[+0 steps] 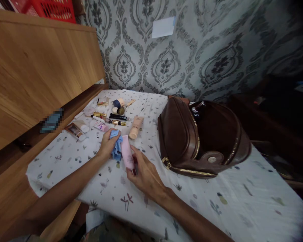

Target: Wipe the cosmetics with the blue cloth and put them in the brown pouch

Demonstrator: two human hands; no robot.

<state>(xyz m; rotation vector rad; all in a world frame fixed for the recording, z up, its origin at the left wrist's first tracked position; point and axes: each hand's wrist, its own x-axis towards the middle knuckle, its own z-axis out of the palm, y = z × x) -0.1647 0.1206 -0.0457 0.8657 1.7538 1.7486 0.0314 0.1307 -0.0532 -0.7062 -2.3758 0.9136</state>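
My right hand (145,168) grips a pale pink squeeze tube (127,151) near its dark lower end, and the tube stands tilted above the cloth. Bunched in my left hand (108,144) is a blue cloth (116,143), right up against the tube's left side. Just beyond my hands lies a peach tube (136,127). To the left of it are a white tube with a pink cap (100,125), a black tube (119,117) and a gold-and-dark cosmetic stick (118,122). A brown-labelled tube (75,131) rests farther left.
An unzipped brown leather bag (176,134) stands on the right of the patterned tablecloth (151,201). Jars (119,102) and a compact box (102,101) lie at the back. A wooden cabinet (40,67) borders the left; a papered wall (164,64) stands behind.
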